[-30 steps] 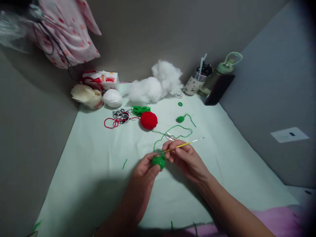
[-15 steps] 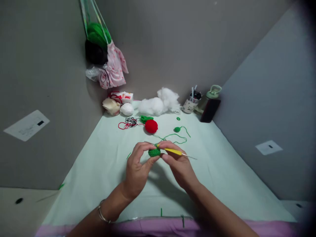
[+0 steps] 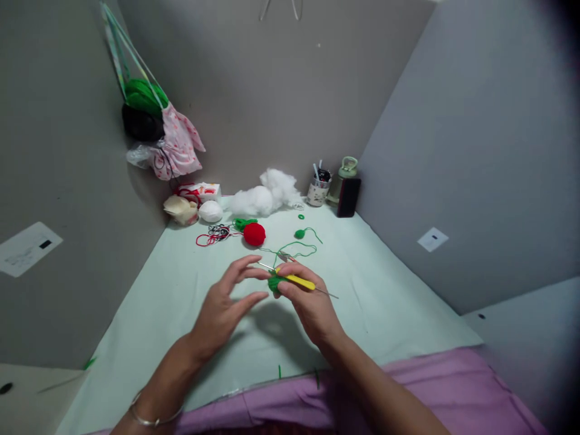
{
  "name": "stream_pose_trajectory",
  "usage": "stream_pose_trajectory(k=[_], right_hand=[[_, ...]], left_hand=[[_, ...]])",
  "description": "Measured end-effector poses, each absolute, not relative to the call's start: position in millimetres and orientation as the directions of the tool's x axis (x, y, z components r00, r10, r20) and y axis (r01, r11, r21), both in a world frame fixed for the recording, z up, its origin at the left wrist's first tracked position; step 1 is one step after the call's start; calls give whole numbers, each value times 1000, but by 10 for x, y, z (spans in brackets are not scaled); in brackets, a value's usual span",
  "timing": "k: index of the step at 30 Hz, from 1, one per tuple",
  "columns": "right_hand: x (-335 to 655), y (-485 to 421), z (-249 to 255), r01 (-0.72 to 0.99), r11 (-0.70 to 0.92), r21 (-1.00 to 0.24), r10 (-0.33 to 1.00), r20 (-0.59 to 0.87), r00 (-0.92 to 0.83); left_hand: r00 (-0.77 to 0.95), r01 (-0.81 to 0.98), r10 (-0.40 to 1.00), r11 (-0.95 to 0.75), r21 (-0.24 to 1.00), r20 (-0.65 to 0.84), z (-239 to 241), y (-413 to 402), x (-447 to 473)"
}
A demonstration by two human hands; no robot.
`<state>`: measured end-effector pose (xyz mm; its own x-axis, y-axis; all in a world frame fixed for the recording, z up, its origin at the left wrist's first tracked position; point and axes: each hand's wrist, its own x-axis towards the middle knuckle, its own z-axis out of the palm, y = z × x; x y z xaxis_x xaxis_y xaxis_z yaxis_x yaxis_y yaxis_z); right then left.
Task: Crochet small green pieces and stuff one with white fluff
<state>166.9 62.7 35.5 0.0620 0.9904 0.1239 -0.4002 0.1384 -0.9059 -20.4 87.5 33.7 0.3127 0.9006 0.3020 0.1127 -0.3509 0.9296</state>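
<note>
Between the thumb and fingers of my right hand (image 3: 304, 296) are a small green crocheted piece (image 3: 274, 284) and a crochet hook (image 3: 301, 282) with a yellow handle. The hook's metal tip points left, and a thin metal shaft sticks out at its right end. My left hand (image 3: 226, 296) is spread beside the piece, thumb and fingers apart, its fingertips close to the piece's left edge. A green yarn strand (image 3: 296, 246) loops over the table behind the hands. Part of the green piece is hidden by my right fingers.
Behind the hands lie a red ball (image 3: 254, 234), tangled yarn (image 3: 219, 232) and a small green crocheted ball (image 3: 299, 234). White stuffing (image 3: 254, 200), a pen cup (image 3: 318, 192), a bottle (image 3: 336, 190) and a phone (image 3: 349, 197) line the back. A pink bag (image 3: 179, 145) hangs at left.
My left hand has let go of the green piece and opened out to the left. My right hand now holds piece and hook together. The camera view has turned to the right.
</note>
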Motion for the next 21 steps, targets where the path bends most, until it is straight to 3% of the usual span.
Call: stream_pose_trajectory(k=[3,4,5,7,9,10,12,14,16,18,21], right_hand=[[1706,562,403,-464,150,-873,989,129,77],[1714,541,423,-483,146,-863,989,127,71],[1718,522,439,-502,140,-854,990,128,58],[1721,489,456,-531,137,-836,989,144,28],[1733,466,450,-544,147,-826,985,171,7],[1748,457,440,-543,158,-825,983,185,5],[1796,440,419,-511,197,-837,975,221,13],[1854,417,410,-429,245,-869,962,272,0],[1896,387,422,-324,288,-901,946,321,-51],[1905,353,449,-252,309,-917,930,347,-118],[1870,302,478,-272,277,-921,925,333,-185]], left_hand=[[37,49,972,-235,971,233,366,955,-277],[13,44,975,-224,974,224,363,975,-263],[89,55,974,-216,975,211,357,989,-236],[397,69,901,-219,973,174,338,1002,-173],[697,69,711,-187,980,87,312,1013,-144],[752,66,658,-149,987,49,297,1022,-152],[687,18,724,-89,996,52,271,1052,-203],[423,-85,893,-127,988,151,269,1090,-259],[243,-148,945,-188,971,220,315,1115,-260],[268,-220,927,-205,954,261,416,1117,-180],[464,-243,821,-243,939,333,606,1085,33]])
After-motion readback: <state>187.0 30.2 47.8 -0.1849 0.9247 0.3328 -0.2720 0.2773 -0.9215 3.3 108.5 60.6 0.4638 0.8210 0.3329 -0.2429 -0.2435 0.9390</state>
